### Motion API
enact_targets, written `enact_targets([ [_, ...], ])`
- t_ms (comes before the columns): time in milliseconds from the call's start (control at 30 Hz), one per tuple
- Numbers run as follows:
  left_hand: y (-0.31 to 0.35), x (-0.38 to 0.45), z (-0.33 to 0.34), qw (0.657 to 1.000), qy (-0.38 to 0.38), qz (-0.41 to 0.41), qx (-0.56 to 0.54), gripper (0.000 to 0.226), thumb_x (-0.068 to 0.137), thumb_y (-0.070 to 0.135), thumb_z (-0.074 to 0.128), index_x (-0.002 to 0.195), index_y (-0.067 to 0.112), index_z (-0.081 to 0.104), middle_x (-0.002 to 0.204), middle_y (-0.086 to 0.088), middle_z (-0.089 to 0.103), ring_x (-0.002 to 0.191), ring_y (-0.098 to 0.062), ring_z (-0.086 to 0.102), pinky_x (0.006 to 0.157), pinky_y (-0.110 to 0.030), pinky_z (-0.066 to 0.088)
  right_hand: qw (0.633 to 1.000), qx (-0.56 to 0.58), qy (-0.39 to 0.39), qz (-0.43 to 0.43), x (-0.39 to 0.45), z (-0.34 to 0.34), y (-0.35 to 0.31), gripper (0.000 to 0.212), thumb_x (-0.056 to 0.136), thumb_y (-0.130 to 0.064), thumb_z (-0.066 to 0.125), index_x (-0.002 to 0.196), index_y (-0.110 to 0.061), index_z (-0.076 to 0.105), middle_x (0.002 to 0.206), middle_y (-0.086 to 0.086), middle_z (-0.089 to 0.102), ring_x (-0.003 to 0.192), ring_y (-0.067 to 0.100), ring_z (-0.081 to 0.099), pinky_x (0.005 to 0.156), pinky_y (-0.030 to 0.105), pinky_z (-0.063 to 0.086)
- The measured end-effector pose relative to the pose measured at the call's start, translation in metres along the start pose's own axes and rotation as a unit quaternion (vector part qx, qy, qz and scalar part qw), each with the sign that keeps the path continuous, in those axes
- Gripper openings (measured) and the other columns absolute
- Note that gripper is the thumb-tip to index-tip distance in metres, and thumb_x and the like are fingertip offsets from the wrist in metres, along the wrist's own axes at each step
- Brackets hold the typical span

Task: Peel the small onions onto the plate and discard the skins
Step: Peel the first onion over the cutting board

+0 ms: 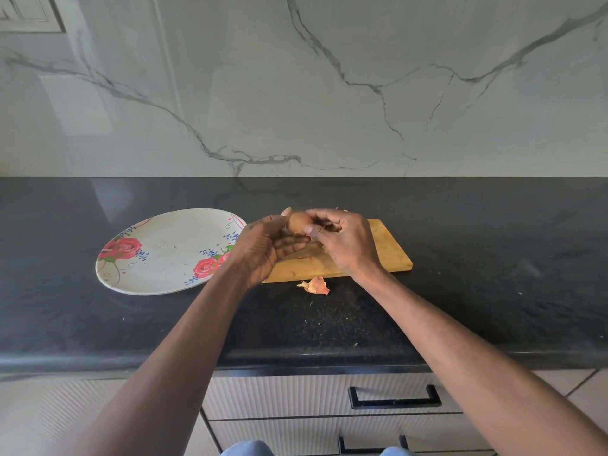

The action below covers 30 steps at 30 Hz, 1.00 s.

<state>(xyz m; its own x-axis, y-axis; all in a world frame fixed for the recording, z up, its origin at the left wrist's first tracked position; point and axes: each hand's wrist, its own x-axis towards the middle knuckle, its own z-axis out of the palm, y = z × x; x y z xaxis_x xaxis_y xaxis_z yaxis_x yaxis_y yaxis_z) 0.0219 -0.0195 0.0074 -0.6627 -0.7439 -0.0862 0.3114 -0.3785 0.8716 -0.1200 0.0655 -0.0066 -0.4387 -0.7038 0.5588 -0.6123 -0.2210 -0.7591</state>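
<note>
Brown and papery, the small onion (298, 222) sits raised above the far left part of the wooden cutting board (378, 255), its dry skin on as far as one can see from the head view, rounded and dull with no white flesh showing. The left hand (266, 248) comes in palm up beneath it, fingers curled round the onion's underside and thumb lifted at its far side, so that grip is clamped on the onion. The right hand (345, 241) meets it from the other side, back of the hand upward, thumb pressed on the near face of the onion and fingers bent over its top, pinching at the skin. Both forearms reach out bare across the black desk (493, 274).

Just nearer than the grip, off the board's front edge, a torn piece of pinkish onion skin (315, 286) lies on the desk. Left of the grip rests a white plate (164, 251) printed with red roses, its right rim partly hidden behind the left wrist. Below the desk edge are pale ribbed drawers with a black handle (394, 397).
</note>
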Motion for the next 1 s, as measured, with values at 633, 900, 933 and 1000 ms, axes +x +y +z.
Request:
enact_targets([
  [633,-0.002,0.0,0.001,0.998,-0.044,0.029,0.016,0.012,0.088,-0.003,0.064,0.099,-0.002,0.062,0.091,-0.018,0.073,0.081,-0.026,0.074,0.07,-0.032,0.063,0.967,-0.148,0.079,-0.19,-0.002,0.007,0.011,0.004,0.085,0.0,0.066,0.082,0.0,0.068,0.083,0.007,0.067,0.071,0.02,0.062,0.06,0.04,0.055],
  [900,-0.004,0.003,-0.001,0.998,-0.055,0.017,0.009,0.012,0.097,-0.006,0.053,0.105,-0.005,0.061,0.095,-0.019,0.073,0.086,-0.026,0.074,0.079,-0.033,0.063,0.982,-0.129,0.067,-0.118,-0.003,0.008,0.01,0.009,0.087,-0.001,0.069,0.081,-0.004,0.063,0.083,-0.001,0.059,0.071,0.014,0.055,0.06,0.024,0.048],
  [933,-0.003,0.003,-0.001,0.998,-0.054,0.015,0.008,0.012,0.097,-0.006,0.053,0.106,-0.005,0.061,0.097,-0.02,0.072,0.087,-0.027,0.074,0.081,-0.034,0.062,0.985,-0.121,0.063,-0.104,-0.003,0.008,0.009,0.009,0.087,-0.002,0.069,0.081,-0.005,0.063,0.083,-0.002,0.059,0.071,0.012,0.054,0.06,0.021,0.046],
  [1000,-0.003,0.002,-0.001,0.999,-0.044,0.014,0.003,0.014,0.098,-0.005,0.052,0.107,-0.004,0.062,0.1,-0.02,0.071,0.089,-0.028,0.073,0.084,-0.034,0.062,0.99,-0.104,0.063,-0.069,-0.002,0.007,0.007,0.01,0.089,-0.006,0.07,0.082,-0.007,0.063,0.081,-0.004,0.06,0.069,0.008,0.053,0.06,0.015,0.042],
])
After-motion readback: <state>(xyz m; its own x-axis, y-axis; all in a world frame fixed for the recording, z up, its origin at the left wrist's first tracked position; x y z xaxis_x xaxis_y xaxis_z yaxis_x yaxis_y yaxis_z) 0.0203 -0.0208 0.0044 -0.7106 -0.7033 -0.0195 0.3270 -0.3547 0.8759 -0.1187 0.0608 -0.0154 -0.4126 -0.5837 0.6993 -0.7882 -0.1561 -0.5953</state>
